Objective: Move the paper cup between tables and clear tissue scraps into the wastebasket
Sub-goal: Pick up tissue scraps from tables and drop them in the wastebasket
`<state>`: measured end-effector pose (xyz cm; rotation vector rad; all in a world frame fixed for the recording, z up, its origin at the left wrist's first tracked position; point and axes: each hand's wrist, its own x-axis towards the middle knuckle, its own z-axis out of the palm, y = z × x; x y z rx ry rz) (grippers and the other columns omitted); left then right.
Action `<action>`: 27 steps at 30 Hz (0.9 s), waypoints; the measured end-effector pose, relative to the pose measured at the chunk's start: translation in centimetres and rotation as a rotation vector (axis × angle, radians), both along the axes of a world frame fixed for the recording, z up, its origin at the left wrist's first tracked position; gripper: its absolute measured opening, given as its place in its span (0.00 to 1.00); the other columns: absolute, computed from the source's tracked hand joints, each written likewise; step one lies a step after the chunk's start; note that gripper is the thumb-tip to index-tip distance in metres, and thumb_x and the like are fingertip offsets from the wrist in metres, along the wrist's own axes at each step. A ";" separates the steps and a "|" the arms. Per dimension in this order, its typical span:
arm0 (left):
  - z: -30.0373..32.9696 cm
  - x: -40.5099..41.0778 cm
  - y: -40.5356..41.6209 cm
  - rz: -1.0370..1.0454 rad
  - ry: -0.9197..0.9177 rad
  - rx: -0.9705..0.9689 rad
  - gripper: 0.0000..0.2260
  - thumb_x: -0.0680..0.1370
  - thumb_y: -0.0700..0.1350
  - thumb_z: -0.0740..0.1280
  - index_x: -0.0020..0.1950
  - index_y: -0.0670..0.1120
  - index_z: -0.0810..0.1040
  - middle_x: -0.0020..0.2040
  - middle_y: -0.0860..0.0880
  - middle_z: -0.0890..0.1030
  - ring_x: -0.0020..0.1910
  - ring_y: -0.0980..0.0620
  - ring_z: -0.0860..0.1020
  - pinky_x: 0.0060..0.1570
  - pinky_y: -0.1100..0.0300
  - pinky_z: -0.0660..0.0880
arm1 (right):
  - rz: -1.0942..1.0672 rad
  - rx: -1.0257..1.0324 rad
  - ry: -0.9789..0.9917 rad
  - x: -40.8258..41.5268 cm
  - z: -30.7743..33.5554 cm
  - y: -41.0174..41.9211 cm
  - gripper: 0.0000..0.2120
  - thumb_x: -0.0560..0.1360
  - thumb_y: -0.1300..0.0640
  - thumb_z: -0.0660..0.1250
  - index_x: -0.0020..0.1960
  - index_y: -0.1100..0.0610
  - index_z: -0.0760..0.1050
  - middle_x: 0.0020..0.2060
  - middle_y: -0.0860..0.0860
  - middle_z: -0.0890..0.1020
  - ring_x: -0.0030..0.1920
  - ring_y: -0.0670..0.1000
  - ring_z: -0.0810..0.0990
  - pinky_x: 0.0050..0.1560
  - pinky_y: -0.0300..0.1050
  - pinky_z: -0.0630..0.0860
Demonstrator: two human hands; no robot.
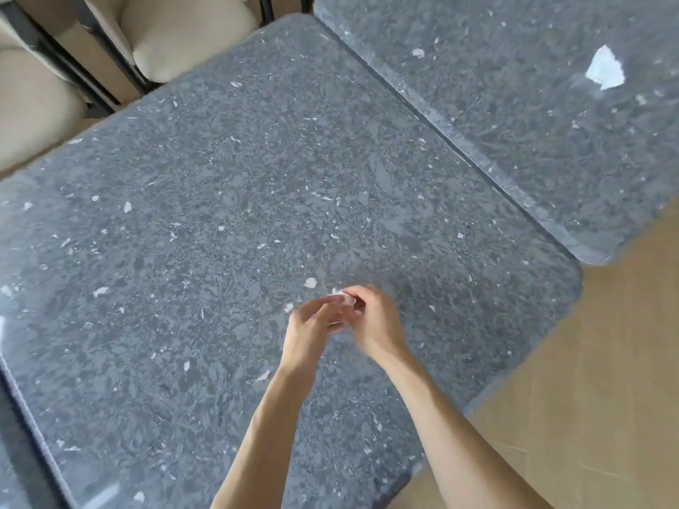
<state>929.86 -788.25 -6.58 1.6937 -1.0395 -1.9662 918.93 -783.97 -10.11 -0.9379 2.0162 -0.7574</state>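
From the head camera, both hands meet low in the middle of the frame over the near grey stone table (220, 200): the right hand (374, 319) pinches a small white tissue scrap (343, 297) in curled fingers, and the left hand (312, 326) is blurred against it, so its grip cannot be told. A larger tissue piece (605, 72) lies on the second table (514, 141) at upper right, with cream chairs (176, 38) at upper left.

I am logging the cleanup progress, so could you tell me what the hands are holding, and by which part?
A small white tissue scrap is pinched between the fingertips of the right hand and left hand; blur hides which part.
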 end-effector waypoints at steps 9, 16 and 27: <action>9.1 -8.4 9.4 -0.340 0.151 -0.186 0.16 0.80 0.37 0.67 0.39 0.50 0.89 0.44 0.45 0.88 0.48 0.49 0.84 0.62 0.48 0.78 | -0.265 -0.321 0.184 -6.4 9.2 13.9 0.19 0.76 0.70 0.71 0.66 0.60 0.80 0.51 0.46 0.77 0.49 0.45 0.79 0.55 0.44 0.80; 14.8 -11.6 26.9 -0.686 0.320 -0.260 0.12 0.81 0.34 0.64 0.45 0.41 0.87 0.46 0.41 0.87 0.48 0.46 0.86 0.56 0.51 0.81 | -0.740 -0.371 0.167 -6.8 15.8 34.3 0.10 0.77 0.64 0.72 0.53 0.52 0.87 0.39 0.35 0.84 0.41 0.40 0.84 0.43 0.36 0.77; 17.8 -8.1 60.5 -1.360 0.540 -0.153 0.08 0.82 0.36 0.67 0.51 0.46 0.85 0.48 0.49 0.88 0.49 0.51 0.86 0.56 0.56 0.81 | -1.458 -0.355 0.356 4.7 20.4 69.2 0.09 0.77 0.63 0.73 0.47 0.49 0.86 0.34 0.39 0.85 0.38 0.39 0.83 0.39 0.33 0.76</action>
